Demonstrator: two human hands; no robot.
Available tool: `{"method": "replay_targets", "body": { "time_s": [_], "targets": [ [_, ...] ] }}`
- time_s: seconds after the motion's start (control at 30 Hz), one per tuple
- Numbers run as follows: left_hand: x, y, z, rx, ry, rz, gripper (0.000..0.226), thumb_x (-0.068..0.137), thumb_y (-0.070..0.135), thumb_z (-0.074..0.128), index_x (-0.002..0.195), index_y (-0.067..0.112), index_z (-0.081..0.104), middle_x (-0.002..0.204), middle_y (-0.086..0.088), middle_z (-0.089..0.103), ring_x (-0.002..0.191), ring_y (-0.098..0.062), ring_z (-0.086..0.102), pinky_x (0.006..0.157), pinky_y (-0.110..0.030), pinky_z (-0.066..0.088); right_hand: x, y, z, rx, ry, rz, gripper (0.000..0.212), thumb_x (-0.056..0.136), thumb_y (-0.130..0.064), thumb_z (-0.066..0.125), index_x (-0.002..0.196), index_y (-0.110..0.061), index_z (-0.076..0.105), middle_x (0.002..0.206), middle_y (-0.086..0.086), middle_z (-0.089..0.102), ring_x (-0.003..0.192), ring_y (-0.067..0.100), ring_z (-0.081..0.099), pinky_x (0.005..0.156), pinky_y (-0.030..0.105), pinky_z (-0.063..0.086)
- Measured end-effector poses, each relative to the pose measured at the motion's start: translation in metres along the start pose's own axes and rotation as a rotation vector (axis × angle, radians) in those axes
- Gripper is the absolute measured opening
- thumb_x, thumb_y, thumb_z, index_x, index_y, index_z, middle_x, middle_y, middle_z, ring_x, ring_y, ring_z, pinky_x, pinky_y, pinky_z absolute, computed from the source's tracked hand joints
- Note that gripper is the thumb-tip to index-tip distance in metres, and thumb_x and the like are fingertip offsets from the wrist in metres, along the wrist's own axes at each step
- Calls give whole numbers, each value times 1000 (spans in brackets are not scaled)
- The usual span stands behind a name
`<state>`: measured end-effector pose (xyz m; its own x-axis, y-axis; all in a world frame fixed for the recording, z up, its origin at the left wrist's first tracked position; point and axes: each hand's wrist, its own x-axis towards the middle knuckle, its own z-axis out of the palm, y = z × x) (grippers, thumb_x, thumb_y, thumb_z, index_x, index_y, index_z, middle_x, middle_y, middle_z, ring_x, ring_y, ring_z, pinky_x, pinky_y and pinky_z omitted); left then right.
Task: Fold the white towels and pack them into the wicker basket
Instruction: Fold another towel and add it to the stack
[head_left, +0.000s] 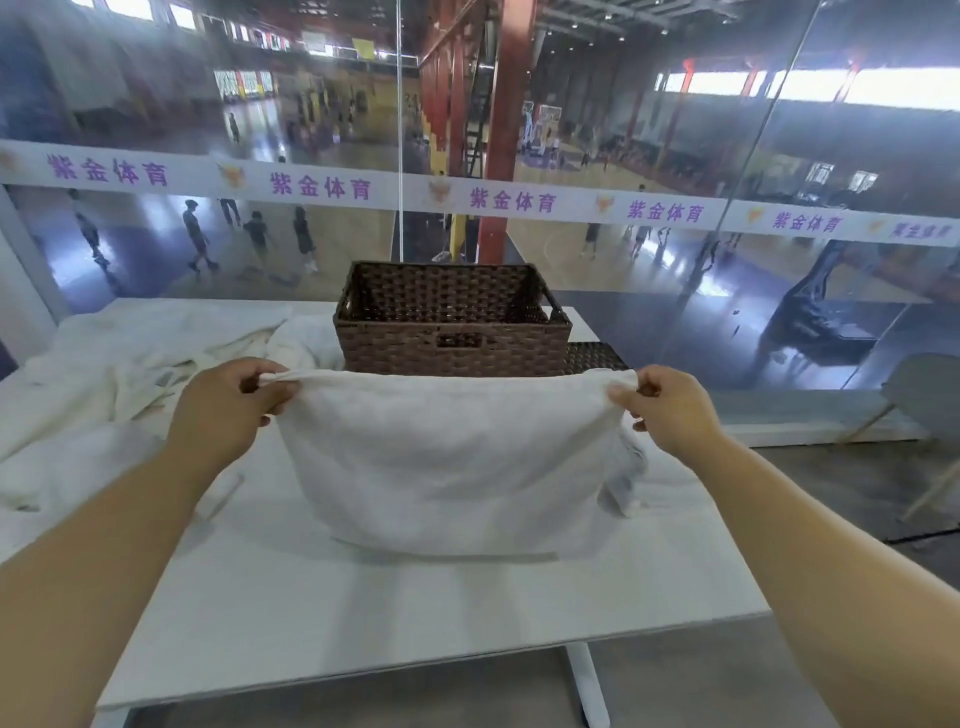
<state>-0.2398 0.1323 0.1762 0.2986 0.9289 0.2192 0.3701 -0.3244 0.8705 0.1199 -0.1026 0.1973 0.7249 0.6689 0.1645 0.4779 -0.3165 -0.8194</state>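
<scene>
A: While the towel (447, 462) hangs between the hands like that, how far along would you say the job is?

B: Early, I'd judge. The left hand (223, 410) pinches one top corner and the right hand (670, 408) pinches the other, fingers curled onto the cloth. The towel is held up above the desk (415, 613), its lower edge resting on the top. It looks doubled over, though I can't tell how many folds it has.

A: And the wicker basket (452, 317)?

B: It stands at the far side of the desk, just behind the held towel. What I can see of its inside shows no towel in it, so packing hasn't started as far as I can tell.

A: What's left, then?

B: Finishing this one, placing it in the basket, then working through the heap of loose towels (119, 374), which lies crumpled on the left and reaches up against the basket's left side.

A: The surroundings?

B: A white desk on a white leg, set against a glass wall (675, 312) with a printed banner strip (509, 200) across it. Beyond is a large sports hall with people on the courts. A pale chair (924, 395) sits at the right.
</scene>
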Motion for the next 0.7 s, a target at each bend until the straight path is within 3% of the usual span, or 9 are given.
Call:
{"method": "replay_targets", "body": {
  "time_s": [0.1,0.13,0.2,0.27,0.37,0.43,0.57,0.7],
  "targets": [
    [1,17,-10,174,54,155,8,83,21,70,77,17,69,70,-8,61,69,-30,56,66,-33,42,-3,-15,-9,-24,38,-54,40,83,-22,73,58,-16,41,59,-3,38,64,20,40,71,42,48],
    [1,21,-14,254,67,228,14,83,24,70,77,11,69,70,-8,59,71,-31,55,66,-31,37,-4,-20,-11,-32,53,-62,41,84,-21,71,59,-19,39,59,-4,38,63,19,39,71,42,47],
    [2,26,-18,307,56,291,15,86,25,67,80,12,65,79,-3,56,82,-29,53,72,-31,33,-8,-31,-15,-50,72,-81,35,86,-17,68,64,-19,42,61,-2,44,61,18,41,65,36,44],
    [-6,30,-17,257,50,195,10,91,23,60,90,14,58,89,-2,56,86,-25,50,74,-31,32,-13,-36,-17,50,36,-83,25,87,-13,66,70,-17,49,66,3,55,63,20,50,65,34,48],
    [-12,22,-20,176,0,130,11,92,24,58,87,15,58,84,-6,59,81,-27,52,72,-34,40,-22,-35,-21,226,-67,-44,13,87,-7,66,78,-11,58,73,6,63,68,21,58,66,31,55],
    [-16,19,-24,43,-47,72,10,91,25,60,84,19,62,87,-8,62,82,-27,54,77,-41,47,-26,-28,-24,250,-120,-13,4,87,-8,66,84,-7,64,82,9,66,76,23,60,75,38,53],
    [-17,18,-24,64,-68,14,10,90,27,61,94,18,65,98,-4,62,94,-24,54,81,-30,38,-30,-17,-24,285,-149,31,5,88,-10,65,85,-6,66,81,9,64,76,24,56,67,33,46],
    [-10,18,-16,-79,-135,-99,12,89,26,63,97,16,65,95,-3,64,86,-24,59,78,-35,49,-18,-9,-19,260,-150,64,15,88,-15,66,93,-1,65,85,10,65,76,23,59,75,41,52]
  ]
}}
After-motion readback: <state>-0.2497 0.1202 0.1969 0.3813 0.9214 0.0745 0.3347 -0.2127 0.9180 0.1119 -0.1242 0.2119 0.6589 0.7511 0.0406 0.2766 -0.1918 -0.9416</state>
